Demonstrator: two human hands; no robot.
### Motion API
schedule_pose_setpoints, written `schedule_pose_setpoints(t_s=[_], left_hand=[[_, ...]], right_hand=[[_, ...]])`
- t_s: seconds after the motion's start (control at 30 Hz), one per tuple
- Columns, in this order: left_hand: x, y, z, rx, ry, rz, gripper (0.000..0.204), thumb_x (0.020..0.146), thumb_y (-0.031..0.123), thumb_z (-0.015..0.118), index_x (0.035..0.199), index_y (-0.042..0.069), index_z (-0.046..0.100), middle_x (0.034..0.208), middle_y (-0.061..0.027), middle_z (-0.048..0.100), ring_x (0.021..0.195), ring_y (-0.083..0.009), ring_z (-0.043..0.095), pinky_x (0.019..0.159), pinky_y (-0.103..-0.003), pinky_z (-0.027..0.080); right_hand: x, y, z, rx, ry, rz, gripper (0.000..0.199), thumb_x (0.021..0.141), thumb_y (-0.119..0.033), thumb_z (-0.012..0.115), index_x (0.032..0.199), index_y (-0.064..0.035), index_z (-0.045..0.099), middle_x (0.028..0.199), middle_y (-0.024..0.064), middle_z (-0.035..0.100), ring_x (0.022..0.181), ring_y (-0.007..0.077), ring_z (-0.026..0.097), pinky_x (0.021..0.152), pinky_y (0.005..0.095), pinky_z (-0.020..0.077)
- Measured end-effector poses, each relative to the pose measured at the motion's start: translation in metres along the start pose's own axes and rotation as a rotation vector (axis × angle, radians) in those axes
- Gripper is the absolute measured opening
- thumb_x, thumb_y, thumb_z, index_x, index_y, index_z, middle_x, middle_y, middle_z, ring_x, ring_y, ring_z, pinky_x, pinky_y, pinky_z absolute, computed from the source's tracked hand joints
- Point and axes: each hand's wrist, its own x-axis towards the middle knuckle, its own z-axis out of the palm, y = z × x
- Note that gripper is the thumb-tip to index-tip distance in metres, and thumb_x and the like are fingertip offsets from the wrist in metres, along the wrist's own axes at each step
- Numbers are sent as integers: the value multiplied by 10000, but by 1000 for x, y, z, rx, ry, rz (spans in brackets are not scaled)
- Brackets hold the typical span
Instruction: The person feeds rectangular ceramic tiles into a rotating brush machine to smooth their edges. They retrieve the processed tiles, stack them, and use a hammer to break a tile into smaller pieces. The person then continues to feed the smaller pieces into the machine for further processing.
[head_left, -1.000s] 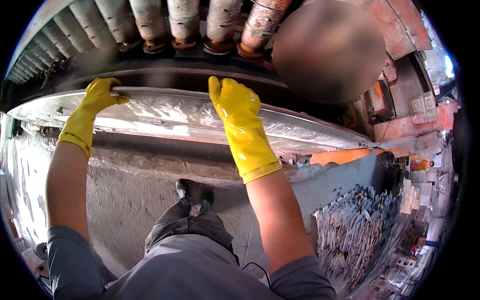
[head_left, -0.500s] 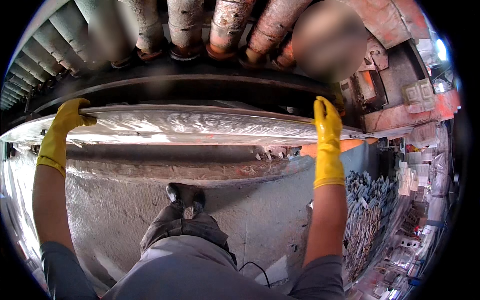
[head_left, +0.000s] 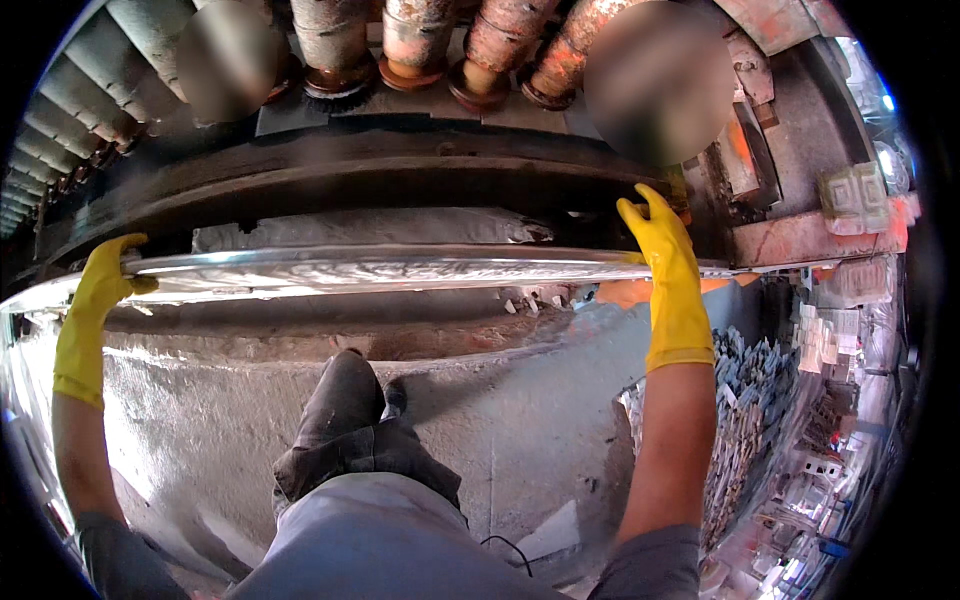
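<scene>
A long, thin, shiny slab (head_left: 400, 268) stands on edge across my front, its upper edge toward me and its wet-looking face seen at a steep angle. My left hand (head_left: 103, 285), in a yellow rubber glove, grips the slab's edge near its left end, fingers over the top and thumb on the near side. Toward the right end, my right hand (head_left: 668, 260), gloved the same way, lies against the slab's edge. Its fingers reach past the edge and stand apart. The lower part of the slab is hidden.
Beyond the slab runs a dark machine bed (head_left: 400, 165) with a row of thick, rusty cylinders (head_left: 415, 40) above it. A concrete ledge (head_left: 250, 345) lies before my legs. At the right are a heap of narrow offcut strips (head_left: 750, 400) and a red-painted frame (head_left: 790, 240).
The slab has tipped more upright, so less of its face shows and a pale surface behind it appears. My right fingers have spread. One knee has come forward toward the ledge.
</scene>
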Motion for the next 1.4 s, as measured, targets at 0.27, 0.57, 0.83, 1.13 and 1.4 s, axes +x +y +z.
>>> schedule_pose_setpoints(t_s=[0.27, 0.57, 0.83, 1.13, 1.4], left_hand=[[-19, -23, 0, 261, 76, 85, 868, 553, -29, 911, 1362, 73, 613, 1335, -136, 619, 1272, -345, 565, 1109, -410, 448], [-16, 49, 27, 280, -100, 453, 745, 568, 119, 906, 1273, 90, 664, 1266, -144, 665, 1202, -383, 599, 1028, -461, 474], [-9, 194, 44, 135, -350, 325, 865, 605, 469, 903, 1314, 43, 650, 1305, -209, 660, 1214, -431, 597, 1057, -474, 452], [-9, 247, 89, -442, -80, 86, 560, 1026, 228, 611, 1494, -28, 441, 1543, -186, 479, 1390, -289, 519, 1162, -412, 396], [1, 253, 117, -36, 112, -39, 492, 1020, 166, 618, 1481, 32, 513, 1427, -162, 599, 1278, -284, 595, 1115, -394, 433]], right_hand=[[1, -6, 5, 120, -157, -85, 463, 976, -333, 690, 1358, -77, 639, 1107, 108, 746, 990, 200, 715, 928, 329, 526], [-7, -18, -5, 251, -180, 51, 395, 977, -227, 710, 1316, -29, 663, 1110, 76, 743, 986, 120, 693, 897, 264, 532], [0, -20, -12, 367, -296, 76, 444, 962, -170, 723, 1371, -36, 614, 1239, 132, 711, 1114, 188, 682, 995, 311, 513], [198, 27, 47, 296, -121, -188, 712, 971, -286, 702, 1539, 8, 388, 1553, 246, 456, 1451, 368, 433, 1201, 408, 337], [341, 75, 153, 268, -82, 188, 1008, 801, -594, 790, 1522, -8, 400, 1472, 310, 508, 1325, 418, 552, 1122, 439, 441]])
